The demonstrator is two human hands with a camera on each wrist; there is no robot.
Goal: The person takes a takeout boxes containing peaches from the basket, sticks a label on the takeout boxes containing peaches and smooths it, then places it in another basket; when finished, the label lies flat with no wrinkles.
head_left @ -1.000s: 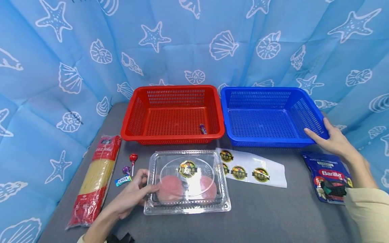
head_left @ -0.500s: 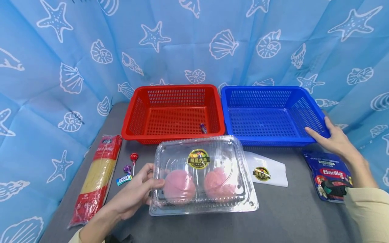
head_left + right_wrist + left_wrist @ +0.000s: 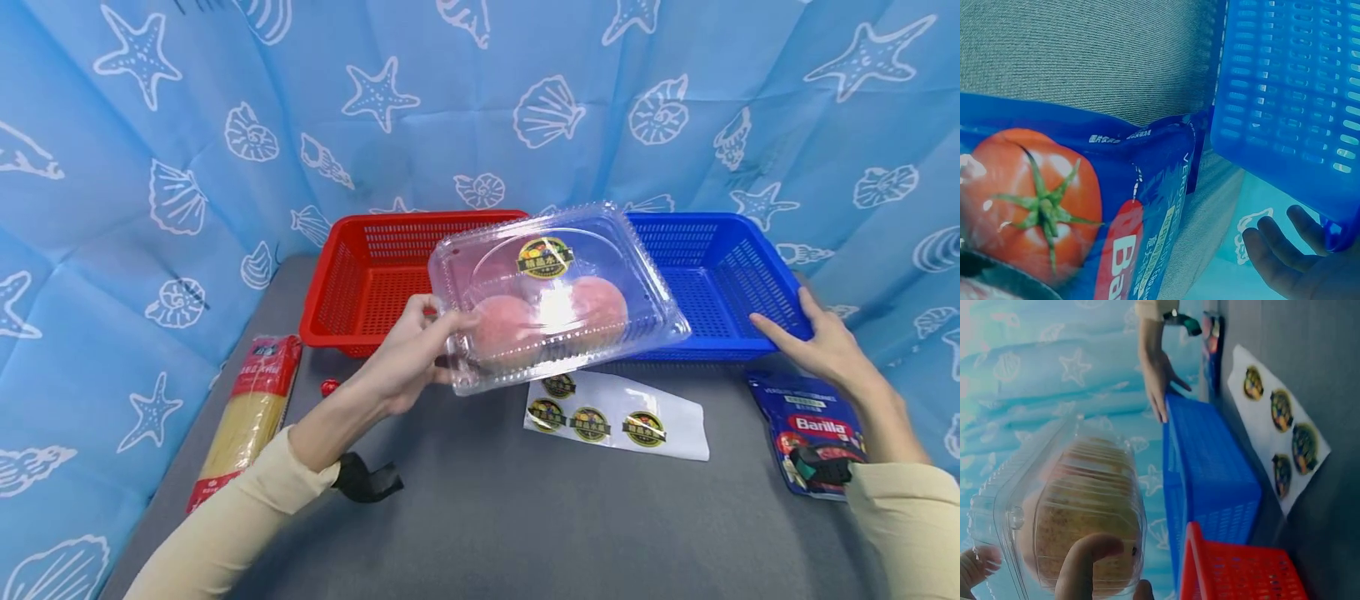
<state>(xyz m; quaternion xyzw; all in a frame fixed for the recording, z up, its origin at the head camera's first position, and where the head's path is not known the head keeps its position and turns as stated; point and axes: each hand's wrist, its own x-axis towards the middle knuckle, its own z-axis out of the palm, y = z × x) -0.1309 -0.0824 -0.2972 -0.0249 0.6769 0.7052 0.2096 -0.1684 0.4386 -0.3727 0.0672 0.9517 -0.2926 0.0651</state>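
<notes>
My left hand (image 3: 408, 354) grips the left edge of a clear plastic clamshell fruit box (image 3: 630, 329), raised and tilted in front of both baskets. Two round pink fruits, like peaches (image 3: 600, 304), are inside, and a black and gold label (image 3: 545, 257) is on its lid. In the left wrist view my thumb and fingers are around the box's end (image 3: 1004, 515). My right hand (image 3: 832, 342) holds the right front corner of the blue basket (image 3: 720, 343), thumb over the rim, other fingers outside. The right wrist view shows those fingers (image 3: 1282, 250) beside the basket corner.
The red basket (image 3: 337, 283) stands left of the blue one, partly hidden by the box. A label sheet (image 3: 686, 421) lies in front. A Barilla pouch (image 3: 817, 417) lies at right. A pasta pack (image 3: 251, 400) and a red lollipop (image 3: 330, 387) lie at left.
My left hand has lifted the fruit box off the table and carried it forward and right, tilting it in front of the baskets. My right hand stays at the blue basket's corner.
</notes>
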